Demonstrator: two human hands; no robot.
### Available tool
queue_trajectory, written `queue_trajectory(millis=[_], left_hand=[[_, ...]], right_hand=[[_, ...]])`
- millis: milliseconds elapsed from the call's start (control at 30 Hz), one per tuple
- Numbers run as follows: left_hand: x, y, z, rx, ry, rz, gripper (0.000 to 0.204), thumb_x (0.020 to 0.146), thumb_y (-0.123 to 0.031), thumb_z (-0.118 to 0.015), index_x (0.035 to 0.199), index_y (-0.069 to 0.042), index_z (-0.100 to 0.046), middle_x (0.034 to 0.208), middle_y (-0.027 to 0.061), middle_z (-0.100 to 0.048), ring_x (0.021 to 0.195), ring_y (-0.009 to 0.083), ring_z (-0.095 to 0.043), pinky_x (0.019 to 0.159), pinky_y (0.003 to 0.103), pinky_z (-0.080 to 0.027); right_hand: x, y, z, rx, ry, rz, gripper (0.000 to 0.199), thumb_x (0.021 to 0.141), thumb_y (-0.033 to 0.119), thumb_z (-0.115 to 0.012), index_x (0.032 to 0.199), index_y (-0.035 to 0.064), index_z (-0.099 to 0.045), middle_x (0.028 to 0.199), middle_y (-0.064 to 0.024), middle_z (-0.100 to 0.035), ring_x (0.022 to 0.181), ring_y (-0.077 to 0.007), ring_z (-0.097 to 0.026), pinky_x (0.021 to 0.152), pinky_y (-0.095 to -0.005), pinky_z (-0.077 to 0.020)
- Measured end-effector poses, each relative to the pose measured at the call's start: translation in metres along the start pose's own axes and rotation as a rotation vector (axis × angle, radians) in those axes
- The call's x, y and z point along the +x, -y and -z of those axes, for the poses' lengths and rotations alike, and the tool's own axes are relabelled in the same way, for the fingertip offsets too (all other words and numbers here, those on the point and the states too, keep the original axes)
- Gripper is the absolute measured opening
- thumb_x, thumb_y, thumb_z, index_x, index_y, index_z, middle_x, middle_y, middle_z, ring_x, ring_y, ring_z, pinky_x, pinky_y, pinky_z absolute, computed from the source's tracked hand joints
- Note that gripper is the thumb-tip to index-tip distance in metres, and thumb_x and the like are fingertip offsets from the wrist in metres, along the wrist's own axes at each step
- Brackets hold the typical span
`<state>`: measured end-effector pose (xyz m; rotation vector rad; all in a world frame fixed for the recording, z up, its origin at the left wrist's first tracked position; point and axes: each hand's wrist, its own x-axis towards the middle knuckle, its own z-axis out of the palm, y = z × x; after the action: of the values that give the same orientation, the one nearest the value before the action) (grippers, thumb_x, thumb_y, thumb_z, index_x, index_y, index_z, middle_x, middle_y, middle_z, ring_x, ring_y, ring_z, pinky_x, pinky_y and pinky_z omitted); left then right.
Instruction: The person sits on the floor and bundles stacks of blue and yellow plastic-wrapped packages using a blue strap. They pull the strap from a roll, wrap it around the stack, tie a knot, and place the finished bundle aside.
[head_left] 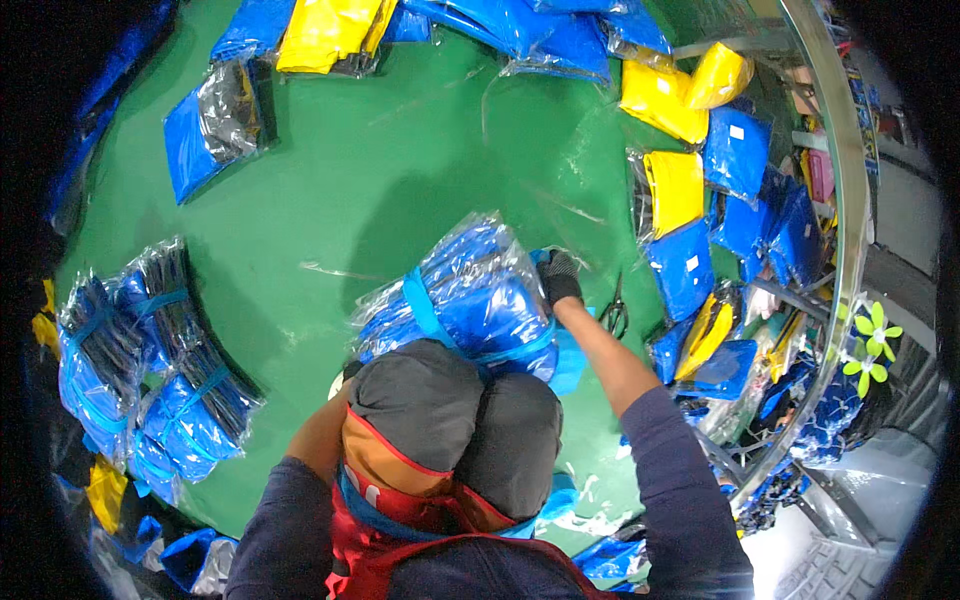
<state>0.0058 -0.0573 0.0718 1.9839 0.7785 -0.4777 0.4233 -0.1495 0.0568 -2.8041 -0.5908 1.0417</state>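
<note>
In front of my bent knees lies a bundle of blue packets (480, 275) in clear plastic, with a light blue strap (425, 308) around it. My right hand (557, 277), in a dark glove, is at the bundle's right edge with its fingers curled against it. Little of my left hand (352, 370) shows beside my left knee, near the bundle's lower left end; its fingers are hidden. Scissors with dark handles (615, 317) lie on the green floor (320, 190) to the right of my right forearm.
At the left stand more strapped bundles of blue packets (185, 370). Loose blue packets (683, 268) and yellow packets (675, 190) lie along the right side, beside a metal rail (855, 150). Further packets (330, 35) line the far edge, and a single blue and black packet (205, 130) lies at far left.
</note>
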Motion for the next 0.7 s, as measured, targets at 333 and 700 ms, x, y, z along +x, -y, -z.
queue_trajectory(millis=[333, 700], left_hand=[[-0.026, -0.023, 0.013, -0.034, 0.015, 0.146, 0.029, 0.074, -0.03, -0.061, 0.091, -0.008, -0.06, 0.077, 0.0126, -0.061, 0.071, 0.0272, -0.058, 0.065, 0.038, -0.044], [0.005, -0.04, 0.021, -0.02, 0.029, 0.221, 0.029, 0.073, -0.031, -0.061, 0.093, -0.009, -0.061, 0.081, 0.0123, -0.062, 0.075, 0.0282, -0.058, 0.069, 0.039, -0.045]], right_hand=[[0.056, -0.001, -0.032, -0.052, 0.07, 0.002, 0.03, 0.082, 0.022, -0.042, 0.104, 0.0026, -0.046, 0.086, -0.0303, -0.057, 0.081, -0.0453, -0.056, 0.069, -0.0536, -0.0427], [0.084, -0.02, -0.064, -0.353, -0.018, 0.392, 0.05, 0.08, 0.041, -0.056, 0.107, 0.0008, -0.05, 0.07, -0.0197, -0.06, 0.043, -0.0301, -0.057, 0.041, -0.0403, -0.0467]])
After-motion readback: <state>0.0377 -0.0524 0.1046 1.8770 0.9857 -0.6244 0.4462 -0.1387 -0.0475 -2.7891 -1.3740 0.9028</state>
